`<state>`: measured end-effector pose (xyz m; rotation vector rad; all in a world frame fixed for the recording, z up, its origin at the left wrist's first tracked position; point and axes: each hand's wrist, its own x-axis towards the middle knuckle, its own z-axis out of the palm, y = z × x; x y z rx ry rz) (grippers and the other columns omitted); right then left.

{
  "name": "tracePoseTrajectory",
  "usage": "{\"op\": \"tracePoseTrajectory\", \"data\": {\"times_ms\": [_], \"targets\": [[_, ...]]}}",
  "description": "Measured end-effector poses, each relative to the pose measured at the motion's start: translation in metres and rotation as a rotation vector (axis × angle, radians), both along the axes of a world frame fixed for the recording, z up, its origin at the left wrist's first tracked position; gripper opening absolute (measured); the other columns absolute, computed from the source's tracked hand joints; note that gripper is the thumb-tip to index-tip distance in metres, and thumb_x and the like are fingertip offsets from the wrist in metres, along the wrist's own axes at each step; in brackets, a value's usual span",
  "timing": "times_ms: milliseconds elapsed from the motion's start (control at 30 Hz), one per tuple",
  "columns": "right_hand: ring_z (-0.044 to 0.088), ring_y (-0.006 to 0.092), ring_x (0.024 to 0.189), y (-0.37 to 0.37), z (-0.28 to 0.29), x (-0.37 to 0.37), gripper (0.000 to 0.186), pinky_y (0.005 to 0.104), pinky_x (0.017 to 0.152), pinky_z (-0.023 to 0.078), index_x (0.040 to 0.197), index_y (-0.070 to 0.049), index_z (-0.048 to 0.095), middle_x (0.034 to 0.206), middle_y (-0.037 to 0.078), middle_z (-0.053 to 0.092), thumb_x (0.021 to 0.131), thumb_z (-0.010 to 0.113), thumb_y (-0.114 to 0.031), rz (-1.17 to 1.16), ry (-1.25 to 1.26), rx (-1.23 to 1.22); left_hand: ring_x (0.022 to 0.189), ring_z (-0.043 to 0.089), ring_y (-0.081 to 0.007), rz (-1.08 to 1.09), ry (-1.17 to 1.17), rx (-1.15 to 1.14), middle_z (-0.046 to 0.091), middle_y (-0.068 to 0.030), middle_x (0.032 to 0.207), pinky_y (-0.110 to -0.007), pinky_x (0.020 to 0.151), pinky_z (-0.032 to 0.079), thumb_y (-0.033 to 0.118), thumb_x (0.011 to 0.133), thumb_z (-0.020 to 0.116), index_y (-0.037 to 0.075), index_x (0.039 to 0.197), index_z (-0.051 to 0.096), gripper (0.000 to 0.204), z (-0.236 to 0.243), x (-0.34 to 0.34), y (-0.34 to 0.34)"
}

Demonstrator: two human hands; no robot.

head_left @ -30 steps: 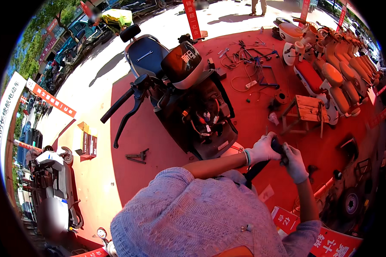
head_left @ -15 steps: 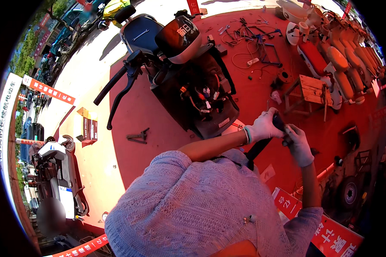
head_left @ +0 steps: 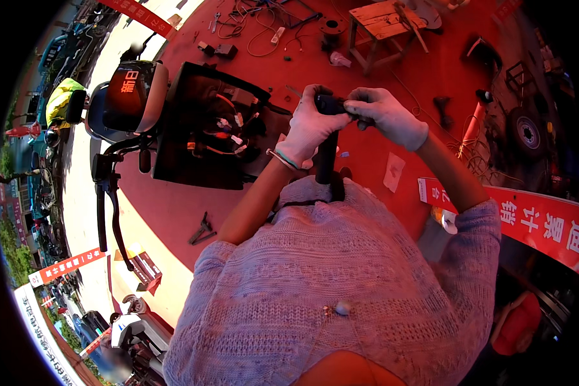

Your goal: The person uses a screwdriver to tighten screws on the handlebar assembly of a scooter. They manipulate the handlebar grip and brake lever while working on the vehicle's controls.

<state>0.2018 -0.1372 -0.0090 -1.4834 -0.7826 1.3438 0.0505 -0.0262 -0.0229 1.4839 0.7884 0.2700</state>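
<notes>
Both of my hands wear white gloves and meet in front of my chest around a small black part, whose kind I cannot make out. My left hand grips its left side, and a thin rod pokes out beside those fingers. My right hand pinches its right end between thumb and fingers. Below the hands a thick black post rises near my body. Left of them stands an electric scooter with its black front body opened, exposing loose wires and connectors.
A wooden stool stands on the red floor at the far right. Cables and a power strip lie beyond the scooter. A metal tool and a cardboard box are at left. A wheel and red banner are at right.
My view has turned right, so the scooter appears farther left and rotated. Both hands stay together on the black part, with the right hand's fingers now higher, level with the left's.
</notes>
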Motion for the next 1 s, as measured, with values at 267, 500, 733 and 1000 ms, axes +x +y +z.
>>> {"op": "tracePoseTrajectory", "data": {"times_ms": [267, 500, 733, 1000], "targets": [[0.052, 0.0077, 0.066, 0.0, 0.001, -0.002, 0.034, 0.0233, 0.057, 0.045, 0.093, 0.0, 0.064, 0.075, 0.003, 0.058, 0.094, 0.059, -0.034, -0.033, -0.06, 0.046, 0.078, 0.061, -0.0146, -0.043, -0.02, 0.021, 0.059, -0.0074, 0.091, -0.028, 0.064, 0.052, 0.021, 0.065, 0.081, 0.004, 0.118, 0.046, 0.066, -0.004, 0.0, -0.004], [0.05, 0.0065, 0.064, -0.001, 0.005, -0.001, 0.036, 0.0218, 0.057, 0.042, 0.094, -0.003, 0.061, 0.076, 0.001, 0.055, 0.096, 0.055, -0.038, 0.036, -0.064, -0.088, 0.073, 0.061, -0.0124, -0.017, -0.044, -0.081, 0.06, -0.0074, 0.087, -0.026, 0.063, 0.052, 0.012, 0.067, 0.08, 0.002, 0.116, 0.046, 0.06, 0.01, -0.001, -0.009], [0.049, 0.0058, 0.062, -0.003, 0.001, -0.003, 0.037, 0.0226, 0.054, 0.041, 0.091, -0.004, 0.059, 0.075, 0.0, 0.054, 0.097, 0.052, -0.039, 0.022, -0.064, -0.086, 0.069, 0.061, -0.0118, -0.034, -0.045, -0.081, 0.061, -0.0068, 0.085, -0.026, 0.058, 0.052, 0.011, 0.068, 0.079, 0.003, 0.115, 0.046, 0.059, 0.007, -0.001, -0.007], [0.049, 0.006, 0.063, -0.005, 0.005, -0.007, 0.036, 0.0219, 0.057, 0.042, 0.094, -0.003, 0.06, 0.075, 0.0, 0.055, 0.096, 0.054, -0.037, -0.021, -0.123, -0.025, 0.072, 0.062, -0.0125, -0.041, 0.02, -0.043, 0.061, -0.0068, 0.086, -0.027, 0.059, 0.053, 0.018, 0.065, 0.081, 0.003, 0.116, 0.046, 0.064, 0.007, 0.002, -0.01]]}}
